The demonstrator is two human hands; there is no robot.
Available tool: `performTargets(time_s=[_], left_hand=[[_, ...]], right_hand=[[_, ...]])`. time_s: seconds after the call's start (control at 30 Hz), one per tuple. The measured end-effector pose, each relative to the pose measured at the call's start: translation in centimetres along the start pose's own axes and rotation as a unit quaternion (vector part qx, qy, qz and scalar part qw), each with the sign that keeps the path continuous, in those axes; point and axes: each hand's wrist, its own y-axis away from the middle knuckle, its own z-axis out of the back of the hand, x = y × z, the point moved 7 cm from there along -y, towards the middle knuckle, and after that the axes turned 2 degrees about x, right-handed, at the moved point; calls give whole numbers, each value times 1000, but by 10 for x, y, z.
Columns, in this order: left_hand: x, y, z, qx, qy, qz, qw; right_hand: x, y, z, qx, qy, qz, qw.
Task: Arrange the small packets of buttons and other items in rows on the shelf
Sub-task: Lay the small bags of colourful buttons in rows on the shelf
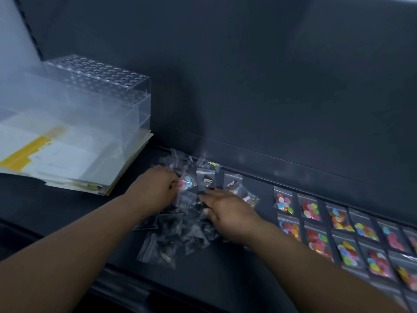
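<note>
The dark shelf (pixel 237 279) is carrying everything, with its back panel (pixel 248 86) rising behind. On the left a clear plastic box (pixel 97 98) with a holed top is sitting on a stack of papers (pixel 67 163), probably pushed aside so the middle and right of the shelf are staying free for the packets.

On the right, the sorted packets (pixel 338 231) of coloured buttons are lying flat in two rows, edge beside edge, running along the back panel. This part of the job is looking done, and the rows are ending near the middle, so the next packets will likely be going at that open end.

In the centre the loose pile (pixel 180 231) of packets is lying jumbled and overlapping, mostly dark contents that are hard to make out. The task's remaining packets are here, under and between the two hands.

The right hand (pixel 228 211) is resting on the right side of the pile, its fingers (pixel 209 195) lying fairly straight and slightly spread. It seems to be steadying or fanning the packets rather than gripping any.

The left hand (pixel 153 190) is reaching into the back of the pile with its fingers (pixel 172 180) curling, and appears to be pinching the edge of a pink and blue packet (pixel 187 182), though blur is making the grip uncertain. That one matches the coloured rows, which is likely why it is being picked out. Just beside it a packet with a metal piece (pixel 207 180) is lying untouched.
</note>
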Motion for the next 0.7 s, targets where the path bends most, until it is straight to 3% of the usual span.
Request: performTargets(time_s=[0.23,0.43,0.53,0.6,0.63,0.7], left_hand=[[1,-18,6,-54,15,50,997],[7,-35,-5,12,33,102,994],[4,-34,0,-2,81,112,990],[-6,-31,11,-53,159,91,982],[-15,-28,17,-71,211,76,972],[-38,-20,26,-75,324,53,941]], right_hand=[[-5,7,17,-76,-64,-30,995],[-7,14,23,-103,-81,-41,991],[-13,20,31,-140,-118,-62,981],[-22,24,39,-188,-224,-104,951],[-28,26,43,-213,-314,-130,916],[-37,28,47,-238,-510,-167,810]])
